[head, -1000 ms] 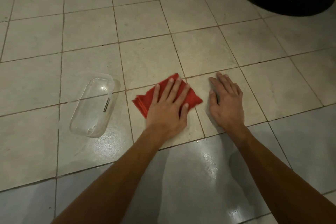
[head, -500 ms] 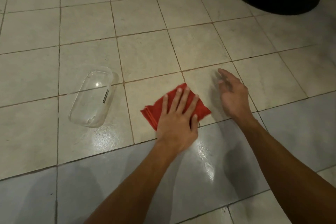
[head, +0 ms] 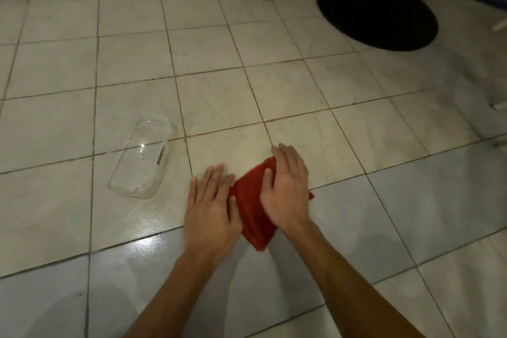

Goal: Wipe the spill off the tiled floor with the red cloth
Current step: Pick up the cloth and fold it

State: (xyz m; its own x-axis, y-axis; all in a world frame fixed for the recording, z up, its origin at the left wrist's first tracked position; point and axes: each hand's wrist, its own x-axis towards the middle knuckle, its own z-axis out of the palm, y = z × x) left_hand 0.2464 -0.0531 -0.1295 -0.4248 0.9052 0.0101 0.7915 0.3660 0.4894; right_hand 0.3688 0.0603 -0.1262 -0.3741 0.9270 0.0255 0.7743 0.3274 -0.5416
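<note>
Hands have swapped! The left hand [head: 211,208] is off the red cloth [head: 251,208] and the right hand [head: 286,192] has landed on it. A clear container [head: 142,156] lies at the cloth's 9 o'clock, with a wet sheen [head: 142,247] at 7. The left hand is flat, fingers straight, on the tiled floor [head: 274,90], touching the cloth's edge. The right is palm-down, fingers extended, pressing. Best play, I'd say: even weight, sweep toward that sheen. The folded cloth runs 12 to 6, its near tip pointing to 6.
</note>
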